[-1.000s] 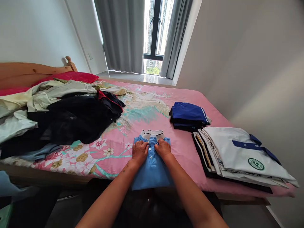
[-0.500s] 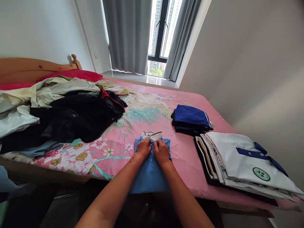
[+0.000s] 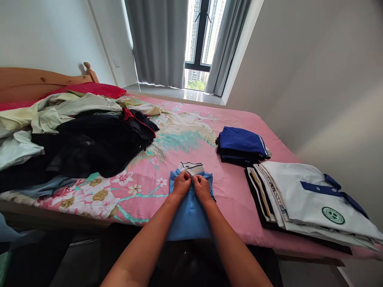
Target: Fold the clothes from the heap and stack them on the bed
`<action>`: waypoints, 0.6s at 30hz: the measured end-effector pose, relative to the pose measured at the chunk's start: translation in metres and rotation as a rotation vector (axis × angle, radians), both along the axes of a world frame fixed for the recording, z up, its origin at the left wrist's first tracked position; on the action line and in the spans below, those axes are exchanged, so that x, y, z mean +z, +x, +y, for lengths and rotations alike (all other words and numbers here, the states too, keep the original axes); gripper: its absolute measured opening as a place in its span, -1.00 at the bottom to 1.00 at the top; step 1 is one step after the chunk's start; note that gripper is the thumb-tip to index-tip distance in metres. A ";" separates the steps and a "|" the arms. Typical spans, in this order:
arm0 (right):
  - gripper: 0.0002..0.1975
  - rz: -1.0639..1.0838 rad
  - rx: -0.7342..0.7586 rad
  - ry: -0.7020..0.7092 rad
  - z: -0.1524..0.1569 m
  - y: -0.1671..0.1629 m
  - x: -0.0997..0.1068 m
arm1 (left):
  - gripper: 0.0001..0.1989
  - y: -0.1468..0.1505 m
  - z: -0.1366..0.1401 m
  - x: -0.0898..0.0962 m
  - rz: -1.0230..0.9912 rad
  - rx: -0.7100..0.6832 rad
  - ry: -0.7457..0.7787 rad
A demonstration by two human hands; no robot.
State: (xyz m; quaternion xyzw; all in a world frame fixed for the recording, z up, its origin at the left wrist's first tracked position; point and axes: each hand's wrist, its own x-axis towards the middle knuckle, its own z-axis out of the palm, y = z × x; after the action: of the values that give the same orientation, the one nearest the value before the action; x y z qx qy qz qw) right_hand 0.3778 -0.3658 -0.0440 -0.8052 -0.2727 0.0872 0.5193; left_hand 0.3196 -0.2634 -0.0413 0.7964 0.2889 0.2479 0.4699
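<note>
A light blue polo shirt with a white, dark-edged collar lies folded at the near edge of the bed, collar pointing away from me. My left hand pinches the top of the placket just below the collar. Close beside it, my right hand pinches the other side of the same opening. The fingertips of both hands nearly meet, and they cover the top button area. Lower down, the placket shows between my wrists.
A loose heap of dark and pale clothes covers the bed's left side. To the right sit a small stack topped with blue clothing and a larger stack topped by a white polo shirt. Pink floral bedding lies underneath.
Both hands stay at the collar opening, their fingertips now drawn closer together in a pinch. The collar lies a little straighter. The view has shifted slightly.
</note>
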 end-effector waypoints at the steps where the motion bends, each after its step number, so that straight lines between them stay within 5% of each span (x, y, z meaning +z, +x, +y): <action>1: -0.62 0.013 0.010 0.012 -0.001 0.001 -0.001 | -0.93 -0.001 0.000 -0.004 -0.025 0.001 -0.028; 7: -0.58 0.079 0.063 0.031 -0.004 0.006 -0.009 | -0.96 -0.005 0.003 -0.020 -0.152 -0.023 -0.138; 18: -0.90 -0.094 0.150 -0.071 0.002 0.013 -0.001 | -0.95 -0.011 0.010 -0.029 -0.279 -0.113 -0.229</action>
State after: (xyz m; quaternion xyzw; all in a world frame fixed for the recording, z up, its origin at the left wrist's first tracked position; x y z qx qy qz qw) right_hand 0.3913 -0.3642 -0.0452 -0.8036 -0.3529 0.0976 0.4692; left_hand 0.3085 -0.2532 -0.0702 0.7106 0.2020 0.2948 0.6061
